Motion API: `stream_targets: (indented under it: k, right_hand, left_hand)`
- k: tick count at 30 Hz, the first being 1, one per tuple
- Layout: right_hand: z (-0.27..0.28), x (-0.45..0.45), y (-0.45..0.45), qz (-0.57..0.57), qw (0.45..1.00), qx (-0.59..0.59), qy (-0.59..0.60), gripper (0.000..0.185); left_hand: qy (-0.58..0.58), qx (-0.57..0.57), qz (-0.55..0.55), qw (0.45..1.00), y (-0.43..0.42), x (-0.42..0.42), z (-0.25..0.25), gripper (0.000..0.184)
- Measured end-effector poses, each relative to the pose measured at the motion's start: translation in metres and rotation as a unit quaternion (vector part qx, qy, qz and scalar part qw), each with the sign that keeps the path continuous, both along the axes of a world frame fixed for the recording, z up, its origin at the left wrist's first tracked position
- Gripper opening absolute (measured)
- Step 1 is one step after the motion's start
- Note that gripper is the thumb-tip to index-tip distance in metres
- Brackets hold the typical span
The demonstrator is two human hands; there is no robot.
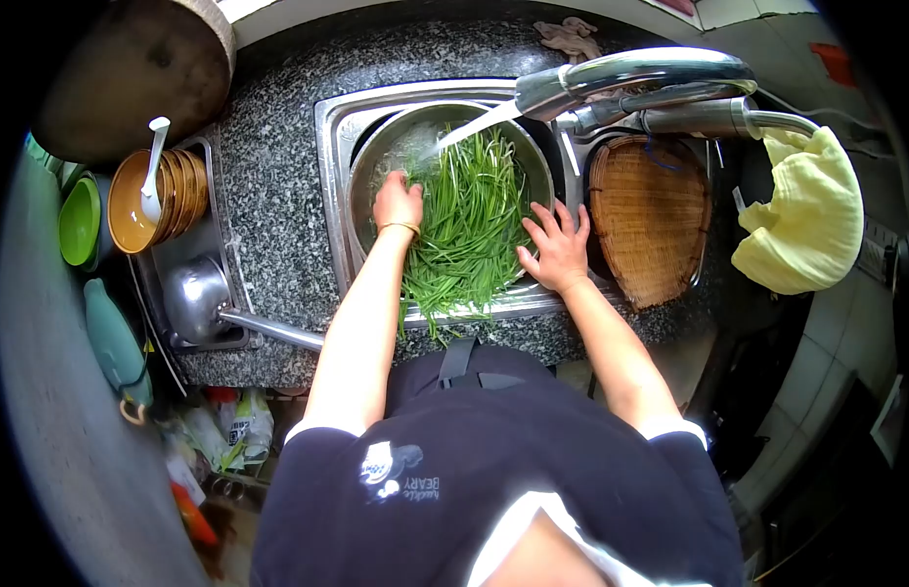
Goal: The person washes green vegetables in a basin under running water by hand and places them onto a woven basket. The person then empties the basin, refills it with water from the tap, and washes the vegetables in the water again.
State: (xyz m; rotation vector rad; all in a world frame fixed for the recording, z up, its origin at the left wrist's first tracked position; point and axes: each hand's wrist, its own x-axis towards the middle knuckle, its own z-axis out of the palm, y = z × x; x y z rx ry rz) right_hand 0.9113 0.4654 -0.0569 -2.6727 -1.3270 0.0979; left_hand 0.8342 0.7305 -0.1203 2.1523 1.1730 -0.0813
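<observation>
Long green chives (464, 215) fill a round metal basin (365, 230) set in the sink, and some hang over its front rim. My left hand (399, 203) is inside the basin at the left edge of the chives, its fingers curled in against them; the fingertips are partly hidden. At the basin's right rim, my right hand (557, 249) lies with its fingers spread, holding nothing. From the faucet (630, 78), a stream of water (479, 127) falls into the basin beside the chives.
A woven bamboo basket (650, 220) stands in the right sink bowl. Brown bowls (132, 201) with a white spoon (154, 171) and a metal ladle (198, 293) sit on a tray at left. A yellow cloth (804, 220) hangs at right; a large round board (132, 73) leans at back left.
</observation>
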Motion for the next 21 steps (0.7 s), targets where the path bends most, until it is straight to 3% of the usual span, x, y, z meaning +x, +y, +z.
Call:
stream_targets:
  k: [1, 3, 4, 5, 7, 9, 11, 12, 15, 19, 21]
  right_hand:
    - [0.0, 0.001, 0.0, -0.002, 1.0, 0.002, 0.0, 0.043]
    - [-0.001, 0.001, -0.001, -0.002, 1.0, 0.008, 0.007, 0.042]
    - [-0.002, 0.001, -0.001, -0.003, 1.0, 0.013, 0.006, 0.041]
    - [-0.003, 0.0, -0.002, -0.005, 1.0, 0.013, 0.012, 0.041]
    - [-0.004, 0.001, -0.003, 0.001, 1.0, 0.012, 0.013, 0.04]
    - [-0.004, 0.003, -0.003, 0.0, 1.0, 0.014, 0.011, 0.039]
    - [-0.004, 0.002, -0.004, 0.0, 1.0, 0.023, 0.015, 0.038]
    - [-0.005, 0.002, -0.004, 0.001, 0.999, 0.032, 0.013, 0.037]
    - [-0.005, 0.001, -0.004, -0.001, 0.999, 0.037, 0.018, 0.036]
    - [-0.004, 0.002, -0.004, 0.001, 0.999, 0.032, 0.018, 0.036]
    - [-0.004, 0.002, -0.004, 0.0, 0.999, 0.032, 0.022, 0.035]
  left_hand:
    - [0.002, -0.119, 0.024, 0.993, 0.008, 0.002, -0.005, 0.035]
    - [-0.186, -0.274, 0.188, 0.925, 0.005, -0.005, -0.012, 0.032]
    - [-0.188, -0.25, 0.194, 0.93, 0.006, -0.009, -0.012, 0.029]
    - [-0.157, -0.359, 0.173, 0.904, 0.013, -0.019, -0.011, 0.029]
    - [-0.123, -0.392, 0.193, 0.891, 0.013, -0.024, 0.011, 0.032]
    - [-0.221, -0.479, 0.201, 0.826, 0.012, -0.028, 0.019, 0.036]
    - [-0.162, -0.457, 0.287, 0.826, 0.011, -0.027, 0.027, 0.034]
    - [-0.211, -0.517, 0.257, 0.789, 0.015, -0.029, 0.029, 0.036]
    - [-0.218, -0.548, 0.31, 0.745, 0.025, -0.029, 0.022, 0.031]
    - [-0.19, -0.519, 0.259, 0.792, 0.022, -0.02, 0.021, 0.03]
    - [-0.17, -0.44, 0.155, 0.868, 0.017, -0.012, 0.024, 0.027]
